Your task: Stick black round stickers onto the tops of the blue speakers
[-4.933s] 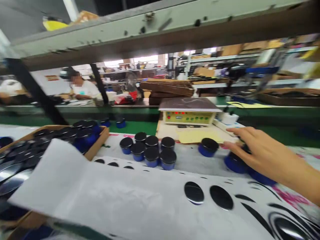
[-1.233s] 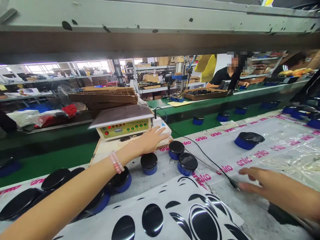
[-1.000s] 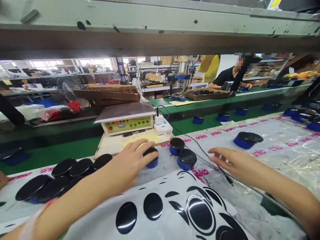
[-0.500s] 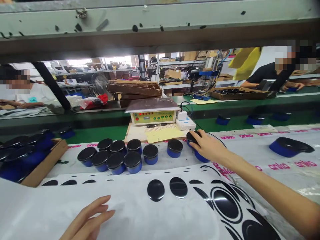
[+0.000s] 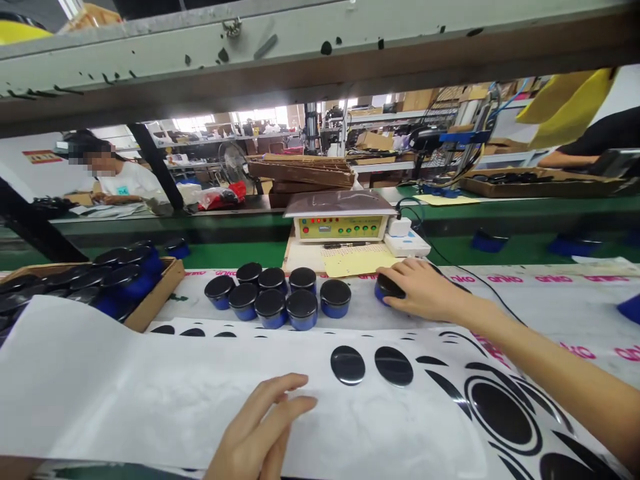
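Observation:
My right hand (image 5: pixel 420 290) reaches over the bench, its thumb and fingers closed round a short round blue piece with a glossy black top (image 5: pixel 389 288). Parts of other dark pieces show behind that hand, mostly hidden. To its left, several similar black-topped blue pieces (image 5: pixel 302 310) stand grouped upright. My left hand (image 5: pixel 263 423) hovers low over a white backing sheet (image 5: pixel 200 393), fingers bent and apart, with nothing between them. On the sheet, beyond its fingertips, lie two loose-looking glossy black discs (image 5: pixel 348 365). Further right, the sheet's curled edge exposes black discs with ring-shaped outlines (image 5: pixel 503 412).
A cardboard box (image 5: pixel 155 293) full of black-topped blue pieces stands at left. Behind the group sit a control box (image 5: pixel 340 227) with buttons, a yellow paper (image 5: pixel 357 265) and a white power adapter (image 5: pixel 407 243). A shelf beam (image 5: pixel 320 57) crosses overhead. Co-workers sit beyond the green belt.
The view has turned left. My right hand has moved from one blue piece to the neighbouring one on its left. My left hand has shifted right over the sheet.

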Demonstrator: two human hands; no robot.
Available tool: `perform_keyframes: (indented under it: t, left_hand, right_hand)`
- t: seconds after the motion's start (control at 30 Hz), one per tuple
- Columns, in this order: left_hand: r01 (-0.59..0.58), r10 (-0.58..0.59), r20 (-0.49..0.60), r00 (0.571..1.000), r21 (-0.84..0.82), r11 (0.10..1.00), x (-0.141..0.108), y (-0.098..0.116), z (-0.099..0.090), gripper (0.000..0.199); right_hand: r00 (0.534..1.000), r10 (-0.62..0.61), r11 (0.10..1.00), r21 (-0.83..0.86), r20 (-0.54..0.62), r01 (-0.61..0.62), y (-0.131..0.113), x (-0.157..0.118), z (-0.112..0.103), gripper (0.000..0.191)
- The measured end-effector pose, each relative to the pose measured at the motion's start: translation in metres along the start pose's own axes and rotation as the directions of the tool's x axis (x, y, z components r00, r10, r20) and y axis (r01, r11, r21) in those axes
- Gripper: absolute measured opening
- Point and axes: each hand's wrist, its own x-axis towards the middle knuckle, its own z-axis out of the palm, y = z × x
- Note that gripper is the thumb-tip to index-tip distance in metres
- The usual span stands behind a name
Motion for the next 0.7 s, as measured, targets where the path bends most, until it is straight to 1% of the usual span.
perform_keyframes:
  t: [0.07,0.1,0.17,0.2,0.23,0.27,0.33,0.37,0.4,0.43,0.47,0.5,0.53,0.57,0.6,0.63,0.67,0.7]
  left_hand:
    - [-0.063,0.059,0.051,0.997,0.093,0.994,0.009,0.0,-0.01,0.039]
    - [-0.098,0.086,0.086,0.993,0.15,0.984,0.016,0.0,-0.015,0.037]
    - [-0.173,0.134,0.158,0.978,0.264,0.949,0.041,-0.001,-0.018,0.034]
    - [-0.211,0.157,0.19,0.969,0.309,0.927,0.057,-0.003,-0.015,0.034]
    - [-0.238,0.167,0.223,0.961,0.35,0.906,0.075,-0.005,-0.008,0.034]
    - [-0.267,0.169,0.272,0.947,0.38,0.886,0.095,-0.007,0.001,0.036]
    - [-0.281,0.156,0.323,0.933,0.387,0.878,0.134,-0.013,0.022,0.054]
    - [-0.285,0.149,0.35,0.925,0.38,0.88,0.152,-0.015,0.032,0.063]
    - [-0.285,0.142,0.37,0.918,0.367,0.885,0.166,-0.016,0.039,0.066]
    - [-0.28,0.138,0.376,0.916,0.354,0.892,0.176,-0.016,0.043,0.064]
    - [-0.264,0.131,0.364,0.922,0.346,0.9,0.18,-0.013,0.042,0.061]
    - [-0.239,0.12,0.331,0.936,0.348,0.907,0.178,-0.009,0.038,0.058]
    - [-0.194,0.103,0.269,0.957,0.336,0.922,0.17,-0.004,0.031,0.057]
    - [-0.13,0.073,0.189,0.979,0.306,0.943,0.156,0.003,0.023,0.057]
    - [-0.056,0.028,0.109,0.994,0.262,0.963,0.136,0.009,0.016,0.058]
    - [0.053,-0.054,0.011,0.998,0.103,0.993,0.113,0.015,0.011,0.057]
    - [0.158,-0.159,-0.03,0.987,-0.044,0.987,0.089,0.021,0.009,0.054]
    - [0.267,-0.277,-0.041,0.96,-0.163,0.95,0.066,0.025,0.01,0.054]
  right_hand:
    - [0.998,0.047,0.999,-0.006,-0.038,-0.047,0.006,-0.006,-0.003,0.054]
    - [0.997,0.058,0.998,0.001,-0.055,-0.058,0.005,-0.012,-0.008,0.053]
    - [0.998,0.03,0.999,0.031,-0.063,-0.028,-0.007,-0.024,-0.02,0.047]
    - [0.999,-0.014,0.997,0.078,-0.045,0.017,-0.018,-0.032,-0.026,0.042]
    - [0.997,-0.077,0.984,0.161,-0.009,0.077,-0.031,-0.038,-0.032,0.037]
    - [0.987,-0.159,0.951,0.276,0.038,0.142,-0.046,-0.045,-0.036,0.031]
    - [0.938,-0.334,0.813,0.533,0.096,0.235,-0.073,-0.054,-0.038,0.023]
    - [0.91,-0.402,0.746,0.613,0.099,0.262,-0.084,-0.056,-0.036,0.023]
    - [0.888,-0.451,0.698,0.657,0.094,0.285,-0.092,-0.057,-0.033,0.024]
    - [0.872,-0.482,0.678,0.667,0.087,0.308,-0.098,-0.057,-0.029,0.026]
    - [0.862,-0.5,0.67,0.666,0.079,0.328,-0.1,-0.056,-0.025,0.028]
    - [0.855,-0.514,0.664,0.664,0.074,0.342,-0.101,-0.054,-0.022,0.029]
    - [0.846,-0.529,0.658,0.663,0.071,0.356,-0.1,-0.052,-0.019,0.03]
    - [0.835,-0.546,0.652,0.661,0.068,0.372,-0.099,-0.049,-0.018,0.031]
    - [0.828,-0.558,0.646,0.658,0.061,0.387,-0.098,-0.046,-0.017,0.032]
    - [0.816,-0.575,0.64,0.652,0.055,0.407,-0.098,-0.042,-0.017,0.034]
    - [0.797,-0.601,0.637,0.637,0.057,0.435,-0.098,-0.038,-0.019,0.035]
    - [0.772,-0.632,0.635,0.617,0.067,0.466,-0.099,-0.034,-0.021,0.035]
